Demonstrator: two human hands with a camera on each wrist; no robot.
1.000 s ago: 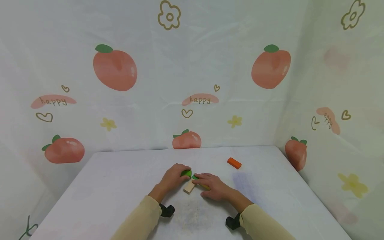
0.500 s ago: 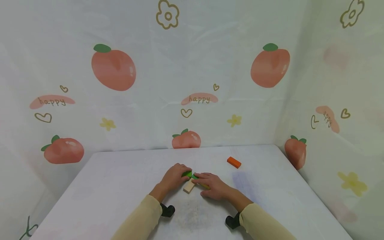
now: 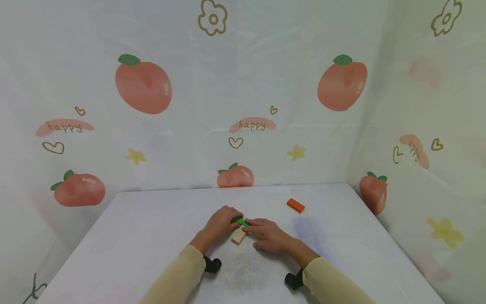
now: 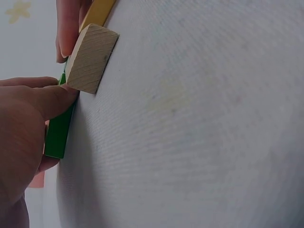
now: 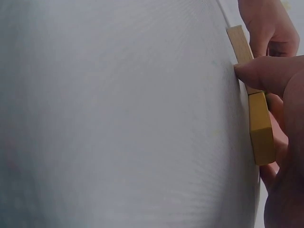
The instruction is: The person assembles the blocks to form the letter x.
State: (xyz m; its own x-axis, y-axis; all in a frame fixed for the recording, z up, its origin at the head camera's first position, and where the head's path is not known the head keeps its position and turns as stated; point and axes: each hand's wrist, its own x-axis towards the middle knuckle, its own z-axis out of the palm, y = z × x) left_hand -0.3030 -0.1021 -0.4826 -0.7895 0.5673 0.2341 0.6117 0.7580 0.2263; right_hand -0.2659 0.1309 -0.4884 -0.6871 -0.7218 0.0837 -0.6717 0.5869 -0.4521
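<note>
In the head view, my left hand (image 3: 219, 224) holds a bright green block (image 3: 237, 220). The left wrist view shows the thumb on the near face of this green block (image 4: 61, 130) and fingers behind it. My right hand (image 3: 272, 237) spans a yellow block (image 3: 260, 235), with its thumb in front and fingers at the far side in the right wrist view. Beneath its fingertips a darker green piece (image 3: 246, 222) is partly covered. A plain wooden block (image 3: 238, 235) lies between the hands, its far end against the coloured blocks; the right thumb touches this wooden block (image 5: 239, 42).
An orange block (image 3: 295, 205) lies apart toward the back right of the white-covered table (image 3: 159, 219). A printed white cloth wall (image 3: 190, 152) stands behind the table and on the right. Each wrist wears a black device.
My left hand has edged slightly right with the bright green block, narrowing the gap to the darker green piece. The right hand stays nearly still; the head view shifts a little.
</note>
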